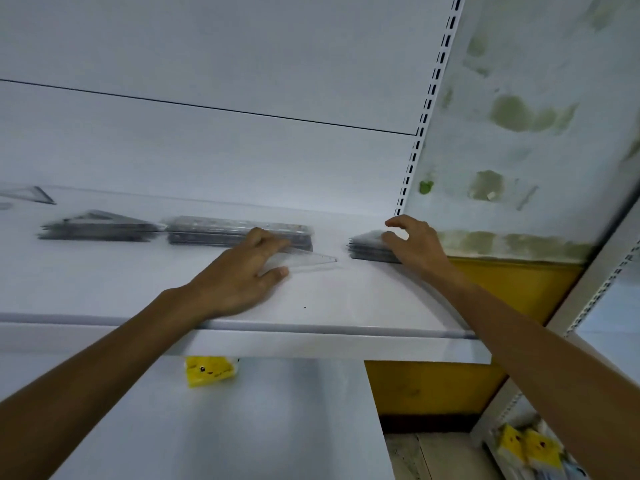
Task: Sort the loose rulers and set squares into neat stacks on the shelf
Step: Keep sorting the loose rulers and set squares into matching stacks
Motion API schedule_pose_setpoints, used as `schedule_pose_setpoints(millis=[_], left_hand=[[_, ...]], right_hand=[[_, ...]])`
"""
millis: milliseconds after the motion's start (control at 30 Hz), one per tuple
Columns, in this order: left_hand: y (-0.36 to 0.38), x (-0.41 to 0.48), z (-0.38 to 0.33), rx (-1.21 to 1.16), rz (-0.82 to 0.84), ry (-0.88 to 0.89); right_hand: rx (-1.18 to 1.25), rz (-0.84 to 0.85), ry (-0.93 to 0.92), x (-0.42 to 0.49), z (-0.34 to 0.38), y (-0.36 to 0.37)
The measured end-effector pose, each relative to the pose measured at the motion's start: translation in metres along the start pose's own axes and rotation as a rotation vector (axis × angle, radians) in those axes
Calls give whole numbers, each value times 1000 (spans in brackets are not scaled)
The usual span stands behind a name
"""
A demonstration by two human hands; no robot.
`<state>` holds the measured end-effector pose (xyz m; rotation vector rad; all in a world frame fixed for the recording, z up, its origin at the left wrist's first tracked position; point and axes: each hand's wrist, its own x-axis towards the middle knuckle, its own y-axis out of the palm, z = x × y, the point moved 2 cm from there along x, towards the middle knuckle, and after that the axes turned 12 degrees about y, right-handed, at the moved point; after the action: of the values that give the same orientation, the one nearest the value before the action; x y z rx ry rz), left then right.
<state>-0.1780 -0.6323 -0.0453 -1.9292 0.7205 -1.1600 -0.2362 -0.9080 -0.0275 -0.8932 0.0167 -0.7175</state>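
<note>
Head view: clear set square was pinched by left hand, tip pointed rightward at stack, whereon right hand was rested, fingers loose.

Only two arms and hands of the person are in view. The left forearm is bare along its whole visible length, from the near left frame edge to the wrist. It is slim and tapers toward the wrist, with a small wrist-bone bump on the outer side. The left hand is bare, knuckles showing as low ridges, short nail on the thumb, fingertips a bit motion-blurred. The right forearm is also bare, from the near right edge to the wrist, slim with the same taper. The right hand is bare with slender fingers; nails too blurred to tell. Upper arms and any clothing lie outside the frame.
</note>
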Motion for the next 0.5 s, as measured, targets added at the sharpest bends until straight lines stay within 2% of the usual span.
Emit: schedule_pose_setpoints(millis=[100,200,333,500], left_hand=[[-16,-10,10,-7,-58,-1],[-41,-29,21,3,-151,4],[-80,-65,44,1,-183,27],[-138,-112,99,40,-201,-36]], right_hand=[[-18,-95,-57,-8,21,7],[-49,-128,-189,-22,58,26],[-26,-41,-355,-46,128,68],[-48,41,-496,-76,215,125]])
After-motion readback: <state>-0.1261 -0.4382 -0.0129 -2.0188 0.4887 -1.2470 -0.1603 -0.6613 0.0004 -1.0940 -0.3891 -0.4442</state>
